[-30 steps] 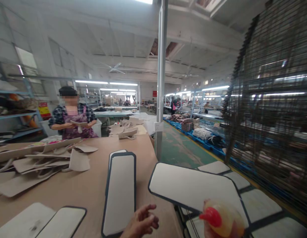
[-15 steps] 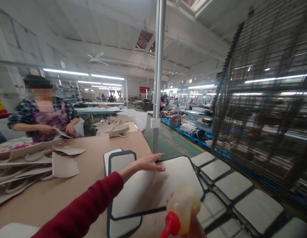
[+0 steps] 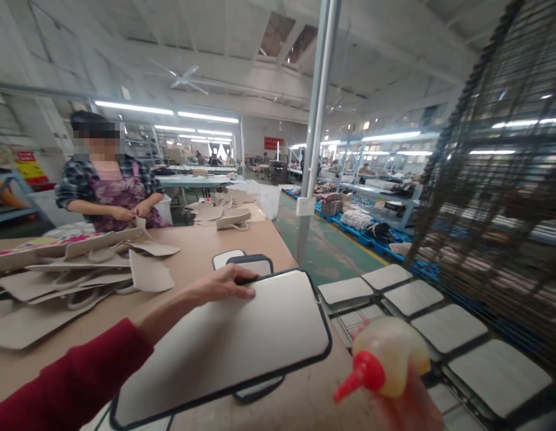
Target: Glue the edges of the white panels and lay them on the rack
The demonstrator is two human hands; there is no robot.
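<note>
My left hand (image 3: 229, 282) pinches the far edge of a large white panel with dark edging (image 3: 242, 341), its thumb on the white face. This panel is tilted and lies over other dark-edged white pieces, such as a smaller one (image 3: 259, 265) just beyond my fingers. At the lower right, my right hand (image 3: 410, 398) is wrapped round a squeeze bottle (image 3: 392, 353) of yellowish liquid. Its red nozzle (image 3: 359, 377) points down and left, apart from the panel. Some fingers of that hand are hidden behind the bottle.
Beige fabric pieces with handles (image 3: 80, 275) are heaped on the table (image 3: 201, 242) at left. Across it a co-worker (image 3: 111, 179) handles a piece. Several white panels (image 3: 449, 329) lie on a wire rack at right. A metal post (image 3: 317, 108) and tall mesh racks (image 3: 498, 149) stand beyond.
My left hand has taken hold of the large panel's edge and drawn it left and toward me. The bottle in my right hand has shifted right in view. The camera view has turned left.
</note>
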